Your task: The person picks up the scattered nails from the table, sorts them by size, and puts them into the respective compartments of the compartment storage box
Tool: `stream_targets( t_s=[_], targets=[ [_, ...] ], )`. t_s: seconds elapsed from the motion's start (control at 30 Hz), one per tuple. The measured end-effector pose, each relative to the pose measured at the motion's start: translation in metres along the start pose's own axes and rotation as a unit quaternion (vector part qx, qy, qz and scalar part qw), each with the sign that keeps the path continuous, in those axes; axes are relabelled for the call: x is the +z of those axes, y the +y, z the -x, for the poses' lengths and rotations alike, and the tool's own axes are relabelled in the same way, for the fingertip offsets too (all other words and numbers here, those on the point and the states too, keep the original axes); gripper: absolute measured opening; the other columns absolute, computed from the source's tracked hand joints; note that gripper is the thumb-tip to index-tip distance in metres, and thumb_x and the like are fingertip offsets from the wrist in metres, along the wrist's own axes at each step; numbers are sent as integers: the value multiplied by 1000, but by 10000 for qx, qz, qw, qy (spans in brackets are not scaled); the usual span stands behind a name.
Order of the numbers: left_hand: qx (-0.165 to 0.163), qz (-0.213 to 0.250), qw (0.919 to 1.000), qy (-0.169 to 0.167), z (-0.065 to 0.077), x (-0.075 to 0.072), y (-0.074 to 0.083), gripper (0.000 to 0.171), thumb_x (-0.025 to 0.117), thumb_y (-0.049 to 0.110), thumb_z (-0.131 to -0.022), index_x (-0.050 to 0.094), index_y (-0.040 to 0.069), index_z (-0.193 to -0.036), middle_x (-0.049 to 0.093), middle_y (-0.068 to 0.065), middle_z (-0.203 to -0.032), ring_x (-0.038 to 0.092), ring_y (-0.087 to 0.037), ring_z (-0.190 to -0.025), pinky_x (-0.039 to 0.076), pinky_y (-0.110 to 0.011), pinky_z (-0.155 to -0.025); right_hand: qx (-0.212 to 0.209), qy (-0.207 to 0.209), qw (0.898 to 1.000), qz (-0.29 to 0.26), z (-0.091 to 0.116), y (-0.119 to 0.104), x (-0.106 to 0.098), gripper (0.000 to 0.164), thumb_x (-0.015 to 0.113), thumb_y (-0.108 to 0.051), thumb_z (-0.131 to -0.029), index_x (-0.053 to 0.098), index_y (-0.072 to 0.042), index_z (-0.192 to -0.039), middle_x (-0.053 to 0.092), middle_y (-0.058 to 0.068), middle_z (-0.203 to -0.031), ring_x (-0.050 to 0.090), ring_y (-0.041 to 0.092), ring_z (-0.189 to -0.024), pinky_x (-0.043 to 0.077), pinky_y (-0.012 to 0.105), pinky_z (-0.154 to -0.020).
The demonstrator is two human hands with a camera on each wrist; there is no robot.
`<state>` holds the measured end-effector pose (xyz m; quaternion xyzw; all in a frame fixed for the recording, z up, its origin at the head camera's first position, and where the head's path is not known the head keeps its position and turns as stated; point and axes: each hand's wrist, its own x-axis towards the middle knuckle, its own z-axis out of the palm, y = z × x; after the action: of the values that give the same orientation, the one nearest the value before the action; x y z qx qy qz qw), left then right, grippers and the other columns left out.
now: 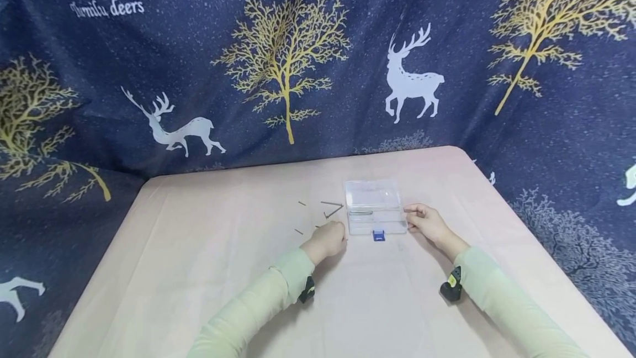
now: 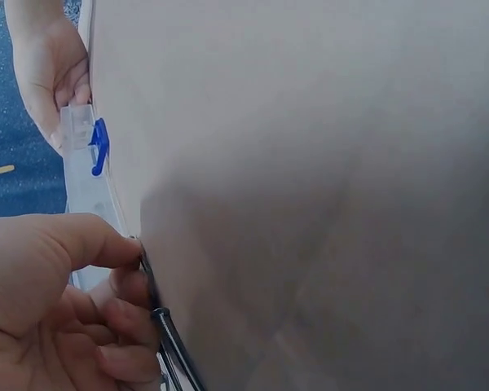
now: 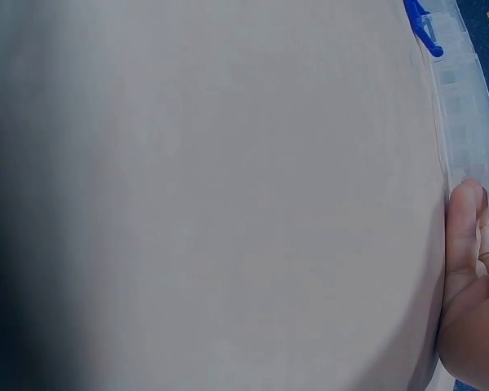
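Note:
A clear plastic box (image 1: 377,227) with a blue latch (image 1: 379,235) lies on the table, its lid (image 1: 372,194) raised at the back. Inside it are thin metal nails (image 1: 361,212). My right hand (image 1: 428,224) holds the box's right end, fingers and thumb against its corner. Left of the box, my left hand (image 1: 328,237) is low over the table. In the left wrist view its thumb and forefinger pinch a thin dark nail (image 2: 149,277), partly hidden by the fingers. Just below it another dark nail (image 2: 173,342) shows its head.
Loose long nails (image 1: 332,203) lie left of the box, behind my left hand. Two shorter ones, a small nail (image 1: 302,203) and another small nail (image 1: 298,231), are farther left. A blue deer-print cloth (image 1: 318,115) hangs behind the pale table (image 1: 223,225).

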<state>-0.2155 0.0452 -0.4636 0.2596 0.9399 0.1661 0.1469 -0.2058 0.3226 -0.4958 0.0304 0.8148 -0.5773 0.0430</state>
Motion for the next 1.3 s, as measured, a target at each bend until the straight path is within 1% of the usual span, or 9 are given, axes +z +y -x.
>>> stream_targets(
  t_s=[0.13,0.23,0.43,0.57,0.7,0.8,0.93,1.13,1.3],
  targets=[
    [47,154,9998,-67,3,-3,-2,22,51,11,-93,54,7,-72,52,-2,-71,47,-11,-59,45,-21,-55,-5,16,10000,-3,0,0,1,38,50,-2,-93,43,19,-125,64,3,-86,58,3,-64,56,17,-64],
    [112,366,9993,-54,4,-8,-5,32,50,9,-92,44,11,-61,45,0,-69,40,-10,-55,39,-20,-53,9,44,10000,14,0,0,1,38,50,-2,-94,43,19,-124,65,6,-88,59,4,-64,56,18,-65],
    [158,1096,9937,-178,7,-18,-13,41,51,6,-89,35,16,-53,33,5,-51,29,-7,-45,28,-17,-43,81,13,9999,112,0,2,-1,37,50,-4,-94,44,16,-125,65,7,-91,60,3,-68,57,19,-67],
    [179,1369,9903,-135,7,-19,-19,25,53,3,-86,49,10,-62,44,4,-59,39,-9,-52,36,-18,-48,107,43,9997,215,1,1,0,38,50,-5,-94,44,15,-126,65,9,-93,60,3,-68,57,19,-68],
    [252,1509,9882,69,7,-17,-25,1,59,3,-84,59,2,-84,59,-4,-82,52,-13,-73,49,-24,-67,134,95,9995,284,3,-1,2,39,50,-6,-94,44,15,-127,64,13,-96,60,3,-67,56,19,-68],
    [299,1614,9862,202,7,-16,-29,4,61,3,-83,59,1,-87,61,-7,-87,54,-15,-76,50,-25,-69,129,125,9994,280,4,-4,2,39,51,-6,-94,44,15,-126,64,13,-95,59,3,-66,56,18,-67],
    [307,1852,9818,298,6,-14,-32,4,62,2,-83,60,1,-86,61,-6,-85,53,-13,-73,48,-21,-63,98,109,9996,229,5,-4,2,39,50,-5,-94,44,16,-126,64,10,-91,59,3,-65,56,18,-66],
    [280,2199,9746,305,6,-18,-36,5,63,4,-81,60,3,-85,58,-5,-86,50,-13,-72,47,-21,-59,34,74,9999,98,5,-3,2,38,49,-3,-94,43,17,-126,63,3,-87,58,2,-64,56,17,-65],
    [270,2459,9686,263,6,-23,-36,7,62,3,-83,59,2,-89,57,-4,-84,52,-12,-68,48,-20,-59,9,66,9999,107,3,-2,2,39,49,-4,-94,43,17,-126,64,4,-88,59,2,-64,56,17,-65]
  ],
)
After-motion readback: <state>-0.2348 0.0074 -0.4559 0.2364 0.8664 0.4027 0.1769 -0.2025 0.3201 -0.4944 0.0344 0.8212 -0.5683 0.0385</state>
